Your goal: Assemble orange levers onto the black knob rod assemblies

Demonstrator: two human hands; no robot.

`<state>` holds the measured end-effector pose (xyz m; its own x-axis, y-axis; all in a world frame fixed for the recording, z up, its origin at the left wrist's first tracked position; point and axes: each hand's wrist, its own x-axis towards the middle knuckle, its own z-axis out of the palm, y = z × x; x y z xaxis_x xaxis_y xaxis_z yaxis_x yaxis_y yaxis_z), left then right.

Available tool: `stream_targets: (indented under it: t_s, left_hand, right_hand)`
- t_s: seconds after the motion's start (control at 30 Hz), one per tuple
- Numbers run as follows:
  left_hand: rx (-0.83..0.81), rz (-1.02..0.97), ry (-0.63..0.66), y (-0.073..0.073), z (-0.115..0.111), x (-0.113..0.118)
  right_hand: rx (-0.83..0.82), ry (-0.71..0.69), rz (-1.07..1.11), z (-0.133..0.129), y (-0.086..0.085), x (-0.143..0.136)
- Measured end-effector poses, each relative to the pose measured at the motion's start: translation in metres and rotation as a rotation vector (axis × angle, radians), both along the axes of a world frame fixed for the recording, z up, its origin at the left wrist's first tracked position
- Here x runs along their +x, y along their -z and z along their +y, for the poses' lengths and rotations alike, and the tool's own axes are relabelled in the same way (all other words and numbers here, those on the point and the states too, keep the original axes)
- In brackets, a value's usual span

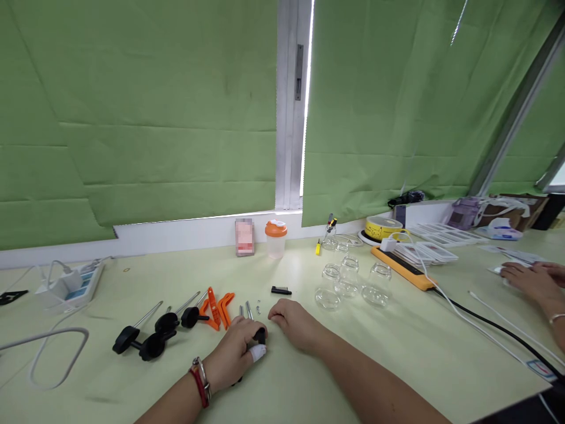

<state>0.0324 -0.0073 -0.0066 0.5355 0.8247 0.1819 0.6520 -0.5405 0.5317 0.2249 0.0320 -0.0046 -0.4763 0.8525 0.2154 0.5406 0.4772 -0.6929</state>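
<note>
My left hand point(238, 348), with a white wrap on its thumb, is closed around a black plastic piece point(260, 335), mostly hidden by the fingers. Two metal rods point(249, 311) show just beyond that hand. My right hand point(293, 325) rests on the table to its right, fingers curled together; whatever they hold is hidden. Tiny clear bits point(258, 308) lie between the hands, and a small black comb-like brush point(281, 290) is just beyond. Several black round caps with metal rods point(152, 346) lie to the left, beside orange plastic pieces point(213, 309).
Several clear glass jars point(329, 290) stand right of centre. Behind are an orange-lidded cup point(276, 240) and a pinkish box point(245, 238). An orange power strip point(402, 268) with cables crosses the right side; a white power strip point(73, 285) is at left. Another person's hands point(529, 281) work at far right.
</note>
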Motion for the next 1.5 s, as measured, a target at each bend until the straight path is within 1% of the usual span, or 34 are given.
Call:
stream_targets:
  t_s: [0.13,0.2,0.27,0.37,0.43,0.53,0.77,1.17,1.33,1.5]
  left_hand:
    - [-0.008,0.002,-0.002,-0.001,0.0,0.0]
    - [-0.018,0.004,-0.011,-0.001,0.0,0.0]
    - [-0.022,0.004,-0.015,-0.001,0.0,0.001]
    - [-0.016,0.0,-0.015,0.0,0.0,0.0]
    - [-0.012,-0.004,-0.015,0.001,0.001,0.0]
    - [-0.012,-0.003,-0.011,0.002,0.0,-0.001]
    - [-0.013,-0.01,-0.007,0.002,0.002,-0.001]
    - [-0.015,-0.021,-0.026,0.006,0.002,-0.001]
    - [-0.011,-0.018,-0.024,0.006,0.001,-0.001]
    - [0.004,-0.015,-0.026,0.007,0.002,-0.001]
  right_hand:
    - [-0.09,0.031,0.195,0.001,0.003,-0.002]
    - [-0.099,0.034,0.298,0.001,0.003,-0.003]
    - [-0.056,0.023,0.397,0.0,0.002,-0.005]
    - [0.059,-0.033,0.492,-0.005,-0.002,-0.008]
    - [0.123,-0.072,0.499,-0.009,-0.004,-0.01]
    - [0.172,-0.113,0.481,-0.013,-0.005,-0.012]
    - [0.191,-0.142,0.484,-0.012,-0.002,-0.012]
    - [0.166,-0.184,0.506,-0.016,-0.005,-0.013]
    - [0.237,-0.162,0.448,-0.016,-0.007,-0.012]
    - [0.253,-0.181,0.387,-0.018,-0.011,-0.012]
